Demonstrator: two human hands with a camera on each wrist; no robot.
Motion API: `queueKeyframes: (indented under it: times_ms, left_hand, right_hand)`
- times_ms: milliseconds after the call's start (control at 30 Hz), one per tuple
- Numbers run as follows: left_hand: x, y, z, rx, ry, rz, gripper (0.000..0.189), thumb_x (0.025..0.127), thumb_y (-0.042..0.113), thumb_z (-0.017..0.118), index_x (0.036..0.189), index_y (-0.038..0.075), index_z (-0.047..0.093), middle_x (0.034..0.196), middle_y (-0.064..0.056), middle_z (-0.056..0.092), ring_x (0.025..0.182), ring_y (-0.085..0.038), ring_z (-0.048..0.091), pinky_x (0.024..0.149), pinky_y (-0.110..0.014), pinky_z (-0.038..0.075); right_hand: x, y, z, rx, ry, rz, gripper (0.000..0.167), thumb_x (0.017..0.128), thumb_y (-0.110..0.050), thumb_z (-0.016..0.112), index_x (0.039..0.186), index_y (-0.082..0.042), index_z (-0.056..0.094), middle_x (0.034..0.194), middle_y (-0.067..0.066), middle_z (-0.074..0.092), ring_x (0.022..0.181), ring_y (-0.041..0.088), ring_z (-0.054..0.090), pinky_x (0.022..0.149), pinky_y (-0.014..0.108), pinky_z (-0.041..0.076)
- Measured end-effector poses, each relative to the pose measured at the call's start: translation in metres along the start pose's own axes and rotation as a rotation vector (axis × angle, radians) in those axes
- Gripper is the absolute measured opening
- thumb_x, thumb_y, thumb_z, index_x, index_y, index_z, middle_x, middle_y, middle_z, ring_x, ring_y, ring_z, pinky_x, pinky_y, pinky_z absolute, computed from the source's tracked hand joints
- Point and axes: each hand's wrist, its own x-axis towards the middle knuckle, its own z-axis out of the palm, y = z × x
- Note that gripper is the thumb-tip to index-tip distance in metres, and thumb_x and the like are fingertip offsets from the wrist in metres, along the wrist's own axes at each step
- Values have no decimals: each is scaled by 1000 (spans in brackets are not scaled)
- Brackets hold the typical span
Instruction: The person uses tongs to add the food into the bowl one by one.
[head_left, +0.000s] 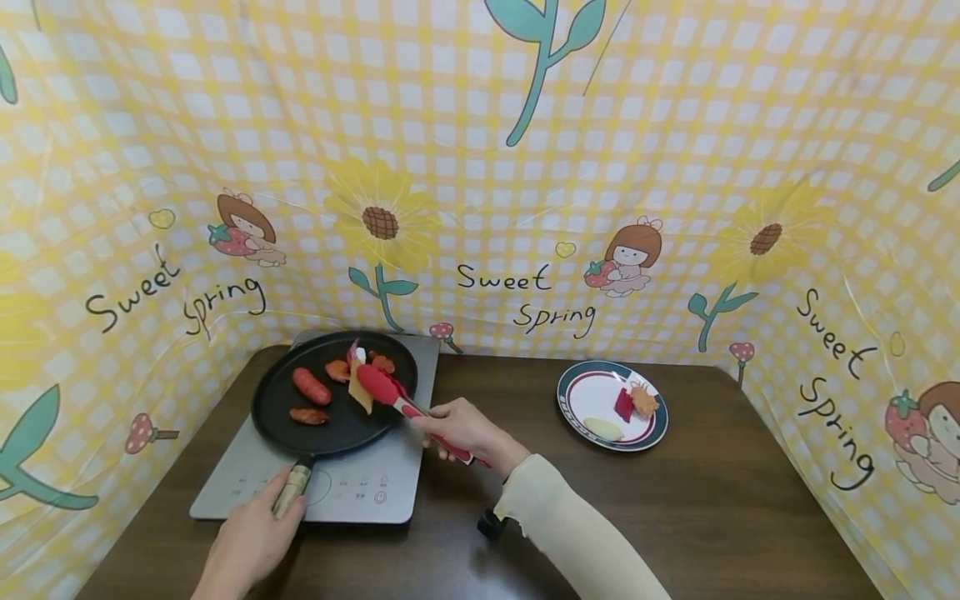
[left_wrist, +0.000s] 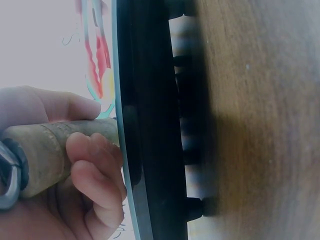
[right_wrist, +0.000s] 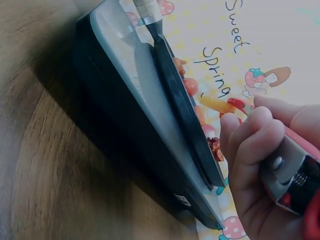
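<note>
A round black frying pan (head_left: 337,433) sits on a silver induction cooktop (head_left: 375,492) at the left. My left hand (head_left: 255,529) grips its tan handle (head_left: 292,492), with fingers curled round it in the left wrist view. My right hand (head_left: 468,433) holds red-tipped tongs (head_left: 384,387) over the pan's right side. A flat yellow piece of food (head_left: 360,393) is at the tongs' tips, standing tilted above the pan. Around it in the pan lie a red sausage (head_left: 311,386), a browned piece (head_left: 308,416) and several small orange-red pieces (head_left: 337,371).
To the right on the brown table (head_left: 720,500) stands a white plate (head_left: 577,400) with a dark green rim. It bears a pale oval slice (head_left: 603,429), a red piece (head_left: 623,405) and an orange piece (head_left: 642,401). A small black object (head_left: 491,523) is near my right sleeve. Yellow checked cloth (head_left: 450,183) surrounds the table.
</note>
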Motion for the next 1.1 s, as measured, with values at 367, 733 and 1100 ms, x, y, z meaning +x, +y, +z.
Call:
queueKeyframes:
  times_ms: [367, 733, 1100]
  left_hand:
    - [-1, 0, 0, 4, 0, 11, 70, 95, 44, 43, 141, -7, 32, 127, -39, 44, 105, -53, 50, 78, -56, 42]
    - [-2, 0, 0, 4, 1, -1, 70, 95, 44, 44, 141, -7, 32, 128, -39, 44, 107, -54, 49, 79, -57, 42]
    - [-1, 1, -1, 10, -1, -10, 70, 94, 46, 44, 141, -5, 32, 127, -39, 44, 106, -54, 49, 78, -57, 42]
  right_hand:
    - [7, -5, 12, -94, 44, 19, 31, 85, -38, 69, 92, -8, 73, 80, 18, 68, 42, 13, 49, 39, 23, 40]
    - [15, -8, 22, -176, 73, 28, 30, 85, -40, 69, 83, -10, 73, 62, 5, 64, 41, 14, 49, 36, 25, 36]
    - [22, -13, 27, -187, 81, 50, 34, 85, -40, 69, 77, -7, 73, 54, 4, 59, 39, 14, 48, 34, 25, 34]
